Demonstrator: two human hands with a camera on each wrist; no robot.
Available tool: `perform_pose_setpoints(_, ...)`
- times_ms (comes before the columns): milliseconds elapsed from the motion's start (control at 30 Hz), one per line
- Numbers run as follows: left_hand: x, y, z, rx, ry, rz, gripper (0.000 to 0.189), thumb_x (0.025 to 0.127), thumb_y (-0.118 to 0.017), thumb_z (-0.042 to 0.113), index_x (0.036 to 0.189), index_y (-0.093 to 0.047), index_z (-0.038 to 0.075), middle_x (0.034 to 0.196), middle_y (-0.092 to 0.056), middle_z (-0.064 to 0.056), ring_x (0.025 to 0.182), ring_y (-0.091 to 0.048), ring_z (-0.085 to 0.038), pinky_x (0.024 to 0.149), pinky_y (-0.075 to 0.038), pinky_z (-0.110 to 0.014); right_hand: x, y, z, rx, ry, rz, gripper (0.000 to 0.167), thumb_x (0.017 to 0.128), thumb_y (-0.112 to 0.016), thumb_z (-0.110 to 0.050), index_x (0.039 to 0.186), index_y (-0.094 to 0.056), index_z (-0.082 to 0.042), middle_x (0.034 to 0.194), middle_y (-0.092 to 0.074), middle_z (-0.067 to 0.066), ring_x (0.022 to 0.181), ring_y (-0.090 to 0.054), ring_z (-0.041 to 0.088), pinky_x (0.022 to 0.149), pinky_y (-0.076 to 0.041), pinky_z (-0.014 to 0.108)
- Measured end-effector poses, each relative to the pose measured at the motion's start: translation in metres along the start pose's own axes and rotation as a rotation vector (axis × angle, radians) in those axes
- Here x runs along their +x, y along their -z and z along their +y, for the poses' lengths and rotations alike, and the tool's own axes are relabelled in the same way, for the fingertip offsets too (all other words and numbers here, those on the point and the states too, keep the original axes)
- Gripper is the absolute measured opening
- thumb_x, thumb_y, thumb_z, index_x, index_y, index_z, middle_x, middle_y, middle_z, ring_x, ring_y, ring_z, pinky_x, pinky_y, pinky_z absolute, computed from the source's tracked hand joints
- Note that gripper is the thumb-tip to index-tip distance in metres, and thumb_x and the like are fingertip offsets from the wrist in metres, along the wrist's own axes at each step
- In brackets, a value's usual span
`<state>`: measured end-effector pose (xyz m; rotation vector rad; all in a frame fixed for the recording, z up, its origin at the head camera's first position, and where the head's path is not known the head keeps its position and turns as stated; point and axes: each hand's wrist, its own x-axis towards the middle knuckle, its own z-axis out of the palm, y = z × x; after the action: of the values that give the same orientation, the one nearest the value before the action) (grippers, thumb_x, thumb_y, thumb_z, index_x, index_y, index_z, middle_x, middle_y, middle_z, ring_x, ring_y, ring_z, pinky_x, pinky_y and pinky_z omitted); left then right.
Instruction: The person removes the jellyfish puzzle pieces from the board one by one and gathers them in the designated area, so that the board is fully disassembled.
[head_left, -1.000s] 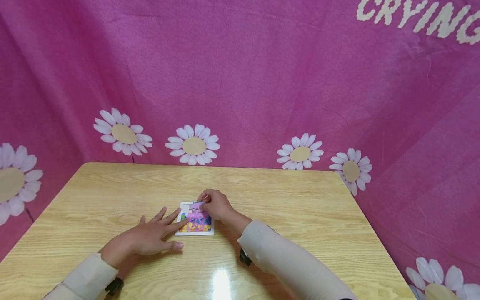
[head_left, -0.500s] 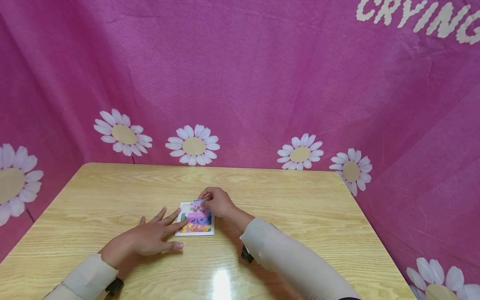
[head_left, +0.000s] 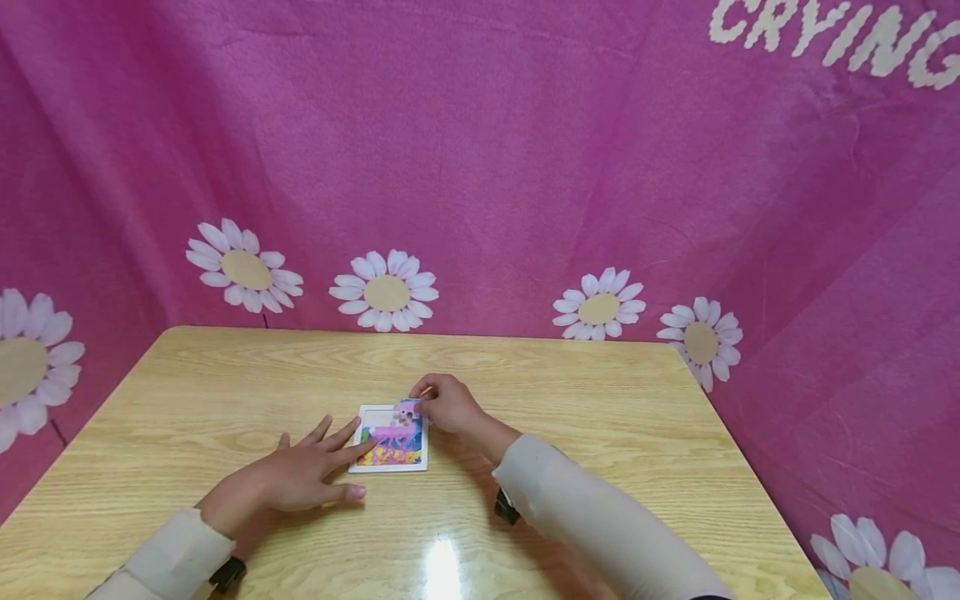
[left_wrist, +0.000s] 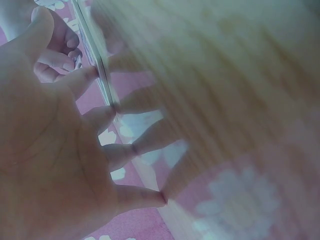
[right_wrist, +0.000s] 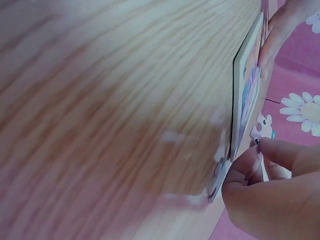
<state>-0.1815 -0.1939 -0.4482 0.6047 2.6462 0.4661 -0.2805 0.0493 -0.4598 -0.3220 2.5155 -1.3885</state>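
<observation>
A jigsaw puzzle in a white square frame [head_left: 389, 468] lies on the table, its lower part filled with a pink, blue and yellow picture. At its upper left, a bare pale patch of the tray shows. My right hand [head_left: 447, 406] pinches a pink jigsaw piece [head_left: 407, 410] between thumb and fingertips, over the frame's upper right corner. In the right wrist view this piece [right_wrist: 263, 126] stands tilted, with knobbed edges. My left hand [head_left: 303, 475] lies with fingers spread, fingertips on the frame's left side. The left wrist view shows its palm and straight fingers [left_wrist: 132, 197].
The wooden table [head_left: 600, 433] extends around the puzzle. A small flat piece [right_wrist: 216, 179] lies on it beside the frame's far end, in the right wrist view. A pink curtain [head_left: 480, 167] with white daisies hangs behind the table and along its sides.
My right hand has lifted slightly and moved right with the pink jigsaw piece, toward the frame's upper right corner, baring more of the tray. My left hand has stayed in place.
</observation>
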Motion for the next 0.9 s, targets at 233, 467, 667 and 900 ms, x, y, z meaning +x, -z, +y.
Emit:
perform_pose_setpoints(233,0.0,0.0,0.0,-0.008,0.001,-0.004,0.08,0.093,-0.058,0.07,0.161,-0.038,0.033,0.173,-0.018,-0.006,0.156,-0.006,-0.05,0.102,-0.004,-0.089,-0.003,0.01,0.007,0.034,-0.001,-0.005,0.011,0.095,-0.067,0.005,0.102,-0.071,-0.002,0.081,-0.062,0.003,0.063,-0.053,0.012,0.055,-0.045,0.021)
perform_pose_setpoints(467,0.0,0.001,0.0,-0.021,-0.006,-0.005,0.08,0.093,-0.059,0.069,0.161,-0.038,0.033,0.173,-0.017,-0.005,0.156,-0.005,-0.05,0.102,-0.003,-0.09,-0.006,0.023,0.012,0.043,-0.006,-0.017,0.01,0.096,-0.067,0.004,0.103,-0.07,-0.001,0.085,-0.065,0.005,0.066,-0.055,0.012,0.055,-0.047,0.021)
perform_pose_setpoints(667,0.0,0.0,0.0,-0.018,-0.006,-0.002,0.08,0.093,-0.059,0.069,0.161,-0.038,0.033,0.173,-0.017,-0.005,0.156,-0.005,-0.05,0.102,-0.002,-0.089,-0.01,0.033,0.017,0.03,0.0,-0.019,0.009,0.097,-0.065,0.003,0.104,-0.07,0.0,0.087,-0.066,0.007,0.072,-0.057,0.014,0.056,-0.047,0.021)
perform_pose_setpoints(900,-0.001,0.001,0.001,-0.033,-0.007,-0.011,0.079,0.094,-0.059,0.068,0.161,-0.038,0.032,0.173,-0.016,-0.005,0.156,-0.004,-0.05,0.102,-0.001,-0.089,-0.012,0.044,0.024,0.017,-0.014,0.003,0.009,0.097,-0.066,0.002,0.104,-0.07,-0.001,0.09,-0.067,0.009,0.074,-0.055,0.015,0.056,-0.044,0.022)
